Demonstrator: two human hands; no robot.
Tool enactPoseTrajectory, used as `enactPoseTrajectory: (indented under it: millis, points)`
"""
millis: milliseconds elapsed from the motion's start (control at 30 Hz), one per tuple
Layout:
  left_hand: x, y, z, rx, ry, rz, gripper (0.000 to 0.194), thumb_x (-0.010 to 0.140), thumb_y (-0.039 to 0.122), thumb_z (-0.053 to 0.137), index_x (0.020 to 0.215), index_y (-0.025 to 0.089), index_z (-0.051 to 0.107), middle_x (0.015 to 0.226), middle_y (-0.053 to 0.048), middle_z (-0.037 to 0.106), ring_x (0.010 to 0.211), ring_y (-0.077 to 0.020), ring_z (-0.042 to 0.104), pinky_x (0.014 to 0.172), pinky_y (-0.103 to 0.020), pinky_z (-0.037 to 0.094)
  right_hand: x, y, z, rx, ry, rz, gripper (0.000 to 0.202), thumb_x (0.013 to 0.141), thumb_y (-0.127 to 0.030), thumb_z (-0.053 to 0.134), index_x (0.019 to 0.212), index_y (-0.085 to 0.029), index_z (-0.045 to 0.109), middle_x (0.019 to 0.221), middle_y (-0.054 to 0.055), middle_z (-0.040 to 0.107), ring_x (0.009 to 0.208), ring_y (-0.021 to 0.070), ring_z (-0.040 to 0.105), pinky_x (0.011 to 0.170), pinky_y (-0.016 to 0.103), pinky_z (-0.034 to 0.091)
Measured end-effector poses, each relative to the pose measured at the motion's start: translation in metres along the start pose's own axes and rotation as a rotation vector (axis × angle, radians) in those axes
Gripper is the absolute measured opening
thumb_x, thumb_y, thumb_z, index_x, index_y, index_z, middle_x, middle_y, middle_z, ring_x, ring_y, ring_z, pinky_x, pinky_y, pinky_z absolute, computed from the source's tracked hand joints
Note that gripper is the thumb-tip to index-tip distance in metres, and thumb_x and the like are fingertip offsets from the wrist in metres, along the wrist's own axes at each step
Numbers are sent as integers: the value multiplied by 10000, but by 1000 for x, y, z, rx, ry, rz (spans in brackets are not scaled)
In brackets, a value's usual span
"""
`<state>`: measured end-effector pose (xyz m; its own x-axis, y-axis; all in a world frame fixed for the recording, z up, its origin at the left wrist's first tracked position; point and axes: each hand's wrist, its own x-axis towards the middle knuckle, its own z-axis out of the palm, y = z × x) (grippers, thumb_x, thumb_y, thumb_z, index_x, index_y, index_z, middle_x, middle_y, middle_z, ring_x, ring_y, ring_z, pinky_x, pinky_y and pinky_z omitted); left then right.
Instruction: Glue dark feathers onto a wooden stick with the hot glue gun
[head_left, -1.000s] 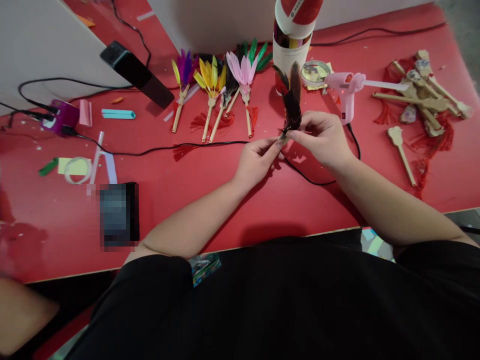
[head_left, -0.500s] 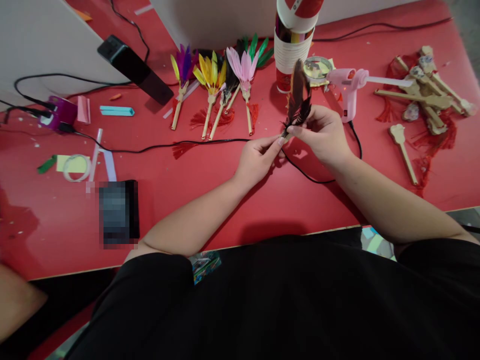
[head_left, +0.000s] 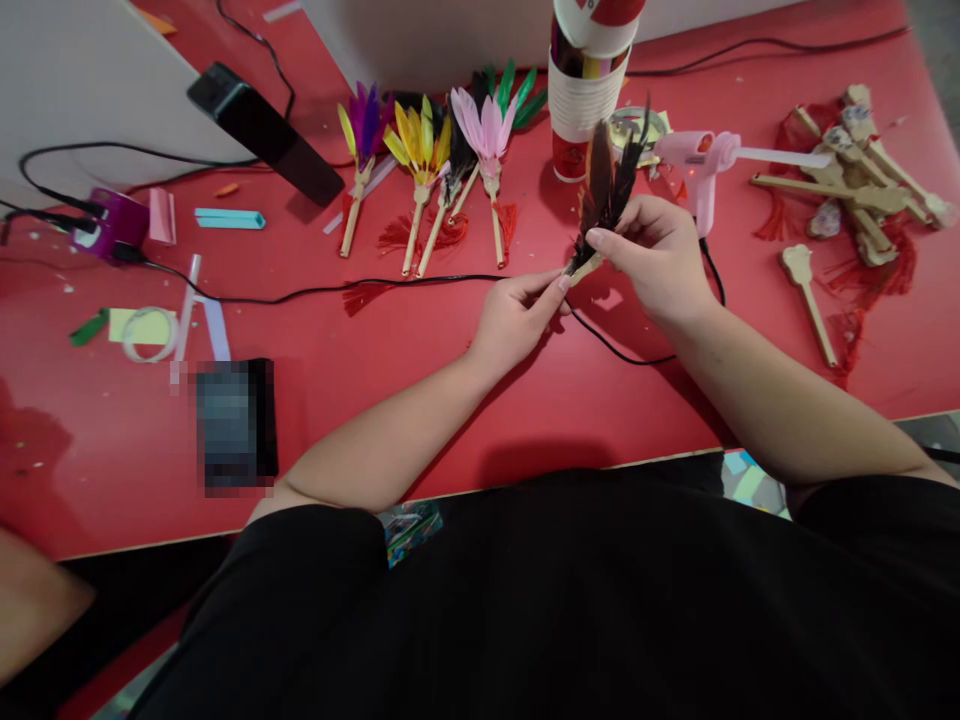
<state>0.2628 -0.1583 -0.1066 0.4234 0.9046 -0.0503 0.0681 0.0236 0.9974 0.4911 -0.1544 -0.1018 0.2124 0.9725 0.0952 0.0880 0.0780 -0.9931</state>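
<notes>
My left hand (head_left: 514, 315) pinches a small wooden stick (head_left: 584, 272) near the middle of the red table. Dark feathers (head_left: 600, 190) rise from the stick, spread in two parts. The fingers of my right hand (head_left: 660, 255) are closed on the feathers at their lower right side. Behind my right hand stands a pink glue gun (head_left: 701, 165) with a pale glue stick in its back. Left of the feathers lie feathered sticks in yellow (head_left: 421, 150), pink (head_left: 487, 135) and purple (head_left: 367, 125), some with red tassels.
Stacked paper cups (head_left: 581, 100) stand at the back. At right are piled wooden sticks (head_left: 855, 185) and one separate stick (head_left: 808, 300). A black box (head_left: 266, 130), purple plug block (head_left: 112, 225), blurred dark device (head_left: 236, 425) and cables occupy the left. A person's bare limb shows at lower left.
My right hand has shifted slightly right. The dark feathers, close together before, now stand apart, with a thin black one leaning right. My left hand keeps its grip on the stick.
</notes>
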Motion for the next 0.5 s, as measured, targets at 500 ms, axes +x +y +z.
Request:
enactPoseTrajectory:
  millis: [500]
  points:
    - [0,7,1,-8,15,-28,439,1100,637,910,1065,203,968,756,-11,789,607,-103,657,583,-212,523,3,-6,-4,-5,-62,-1,688,797,-747,1145,873,-332,603,788,29,691,893,309,754,809,548,711]
